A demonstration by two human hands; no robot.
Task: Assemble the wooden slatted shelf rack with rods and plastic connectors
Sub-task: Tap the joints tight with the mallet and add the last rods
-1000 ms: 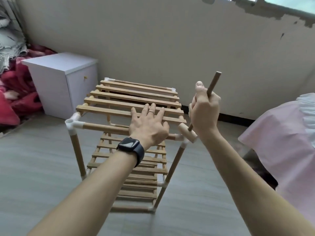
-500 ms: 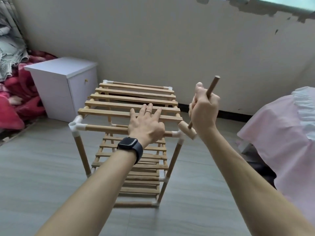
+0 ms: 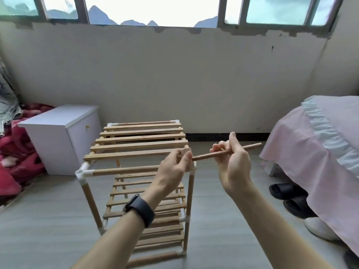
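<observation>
Done: the rack (image 3: pixel 138 145) stands, three slatted tiers joined.
Hands: your left hand (image 3: pixel 174 166) grips the mallet (image 3: pixel 206 155) head; your right hand (image 3: pixel 234 166) pinches its handle.
Left: perhaps final tapping.

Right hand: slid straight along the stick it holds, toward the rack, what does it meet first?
Likely the left hand, gripping the mallet head at the tip of the stick; depth unclear.

We see everything through one wide-angle camera worn on the head, facing forward and slightly down. The rack (image 3: pixel 136 145) stands near below it, the wall (image 3: pixel 174 74) and windows (image 3: pixel 151 10) farther ahead.
</observation>
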